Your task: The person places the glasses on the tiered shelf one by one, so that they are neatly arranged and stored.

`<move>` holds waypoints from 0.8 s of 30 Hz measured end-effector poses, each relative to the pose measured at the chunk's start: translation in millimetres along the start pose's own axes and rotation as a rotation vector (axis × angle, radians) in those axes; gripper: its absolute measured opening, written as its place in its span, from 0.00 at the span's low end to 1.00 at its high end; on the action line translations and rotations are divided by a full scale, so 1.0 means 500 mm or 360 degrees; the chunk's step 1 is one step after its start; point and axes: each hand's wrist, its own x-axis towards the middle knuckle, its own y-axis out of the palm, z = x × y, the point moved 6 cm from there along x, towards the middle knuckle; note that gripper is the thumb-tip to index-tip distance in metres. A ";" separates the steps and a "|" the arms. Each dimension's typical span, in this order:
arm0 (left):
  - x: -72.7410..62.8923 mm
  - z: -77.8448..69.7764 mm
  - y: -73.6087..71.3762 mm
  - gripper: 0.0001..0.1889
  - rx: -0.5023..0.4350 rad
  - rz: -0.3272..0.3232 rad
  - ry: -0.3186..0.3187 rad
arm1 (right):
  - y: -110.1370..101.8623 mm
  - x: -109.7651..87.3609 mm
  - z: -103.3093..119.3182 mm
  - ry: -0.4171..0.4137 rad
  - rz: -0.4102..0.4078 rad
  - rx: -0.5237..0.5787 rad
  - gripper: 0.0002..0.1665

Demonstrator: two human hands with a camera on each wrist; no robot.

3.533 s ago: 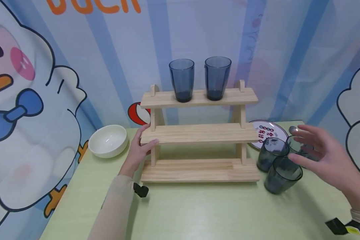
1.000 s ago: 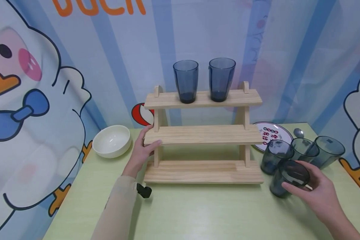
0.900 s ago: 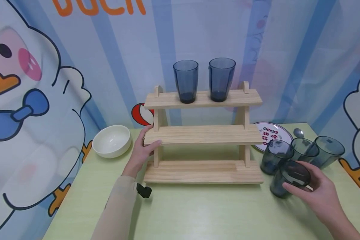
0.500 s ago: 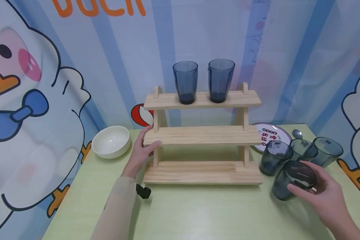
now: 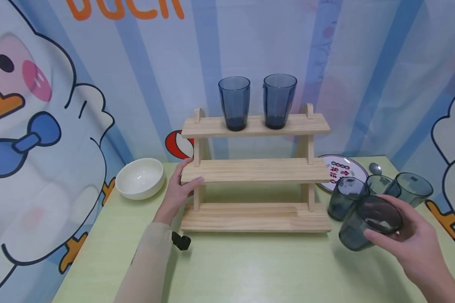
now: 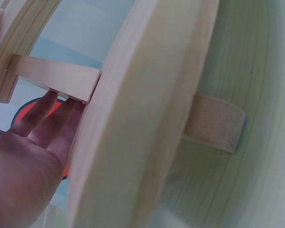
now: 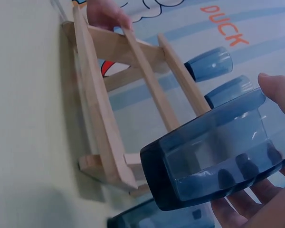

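My right hand [image 5: 415, 240] grips a blue-grey drinking glass [image 5: 358, 227] near its rim, thumb in front and fingers behind. The glass is tilted and raised off the table, its shadow falling below it; the right wrist view shows its thick dark base [image 7: 156, 178]. My left hand [image 5: 176, 189] holds the left end of the middle shelf of a three-tier wooden rack [image 5: 255, 170], thumb on the front edge. In the left wrist view its fingers [image 6: 40, 118] reach behind an upright. Two matching glasses [image 5: 234, 103] stand upright on the top shelf.
Several more glasses [image 5: 345, 200] stand close together right of the rack. Behind them lie a printed plate [image 5: 327, 162] and a spoon [image 5: 375, 168]. A white bowl [image 5: 140, 179] sits left of the rack on the pale green table [image 5: 250, 269]. A cartoon duck curtain [image 5: 155, 75] hangs behind.
My right hand came down from above the cluster, took hold of the front glass, and has lifted it with a tilt. The left hand keeps its hold on the rack.
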 end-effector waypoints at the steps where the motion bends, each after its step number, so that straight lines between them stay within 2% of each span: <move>1: 0.000 0.001 0.000 0.37 -0.0002 -0.0001 -0.0002 | 0.003 0.001 0.007 -0.0010 0.0006 0.0011 0.49; 4: 0.000 0.001 0.002 0.38 -0.0009 0.0002 -0.0005 | 0.014 0.006 0.027 -0.0062 0.0026 0.0064 0.49; 9: 0.001 0.000 0.002 0.38 -0.0035 0.0011 -0.0005 | 0.039 0.020 0.054 -0.0098 0.0119 0.0312 0.48; 16: 0.003 -0.001 0.000 0.38 -0.0024 0.0011 -0.0009 | 0.095 0.048 0.092 -0.0154 0.0214 0.0330 0.47; 20: 0.001 0.000 0.001 0.38 -0.0030 0.0009 -0.0019 | 0.130 0.062 0.117 -0.0208 0.0275 0.0573 0.45; 24: -0.001 -0.003 0.002 0.38 -0.0042 0.0007 -0.0003 | 0.164 0.083 0.147 -0.0287 0.0335 0.0664 0.45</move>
